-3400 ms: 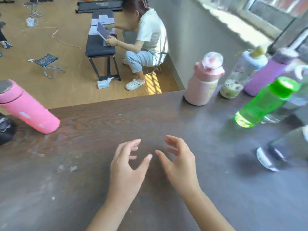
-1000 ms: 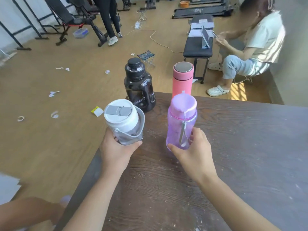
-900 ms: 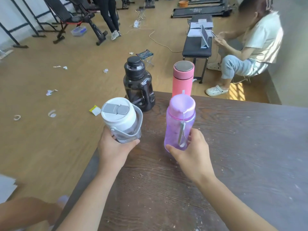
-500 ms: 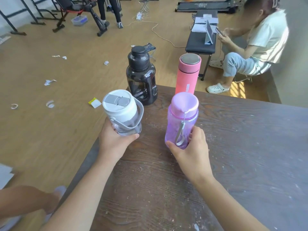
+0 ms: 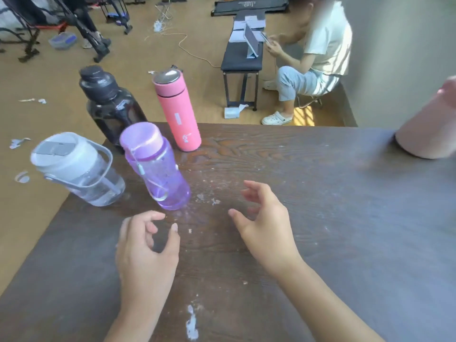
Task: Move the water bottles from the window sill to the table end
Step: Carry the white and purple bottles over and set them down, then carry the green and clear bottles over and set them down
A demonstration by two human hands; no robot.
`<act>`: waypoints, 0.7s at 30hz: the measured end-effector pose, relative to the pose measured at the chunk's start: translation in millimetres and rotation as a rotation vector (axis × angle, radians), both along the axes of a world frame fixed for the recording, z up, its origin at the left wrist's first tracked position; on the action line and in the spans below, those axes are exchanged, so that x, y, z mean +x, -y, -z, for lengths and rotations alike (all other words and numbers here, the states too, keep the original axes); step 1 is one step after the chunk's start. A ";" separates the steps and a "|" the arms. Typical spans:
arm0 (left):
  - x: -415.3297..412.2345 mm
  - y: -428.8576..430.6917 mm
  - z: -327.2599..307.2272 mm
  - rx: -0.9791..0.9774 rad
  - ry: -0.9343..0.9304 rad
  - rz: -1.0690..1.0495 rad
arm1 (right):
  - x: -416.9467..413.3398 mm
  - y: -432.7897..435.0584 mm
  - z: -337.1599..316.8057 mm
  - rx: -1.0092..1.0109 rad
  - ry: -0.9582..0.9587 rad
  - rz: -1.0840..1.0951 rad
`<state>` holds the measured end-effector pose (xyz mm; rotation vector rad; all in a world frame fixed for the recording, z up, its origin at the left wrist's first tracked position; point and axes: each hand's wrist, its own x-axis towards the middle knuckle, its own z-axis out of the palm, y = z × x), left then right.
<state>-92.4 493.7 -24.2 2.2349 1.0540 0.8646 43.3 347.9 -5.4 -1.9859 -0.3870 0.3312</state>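
Several bottles stand at the left end of the dark wooden table (image 5: 296, 183): a clear bottle with a white lid and grey handle (image 5: 76, 169), a purple bottle (image 5: 155, 166) beside it, a black jug (image 5: 108, 104) behind, and a pink flask (image 5: 177, 109). My left hand (image 5: 145, 253) hovers open just in front of the purple bottle, touching nothing. Open as well, my right hand (image 5: 266, 225) is over the middle of the table with fingers spread. A pale pink bottle (image 5: 429, 129) shows blurred at the right edge.
The table's left edge drops to a wooden floor with paper scraps. Beyond the far edge a person sits at a black bench (image 5: 243, 60) with a tablet. Exercise frames (image 5: 49, 25) stand at the back left. A grey wall (image 5: 399, 45) rises at the right.
Both hands have let go of the white-lidded and purple bottles, which now stand on the table, and have drawn back toward me. The view has swung to the right.
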 end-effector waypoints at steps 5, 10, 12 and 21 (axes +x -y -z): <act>70.3 116.0 -1.3 -0.089 0.001 0.334 | 43.9 133.5 -5.3 -0.020 0.003 0.230; 150.5 242.3 -12.1 -0.154 0.030 0.600 | 77.5 265.4 -7.2 -0.014 -0.004 0.446; 181.9 296.8 -17.1 -0.193 0.030 0.709 | 88.4 319.9 -7.5 -0.024 -0.007 0.542; 321.0 486.2 -20.4 -0.263 -0.060 0.875 | 185.0 526.5 -11.9 -0.132 -0.044 0.930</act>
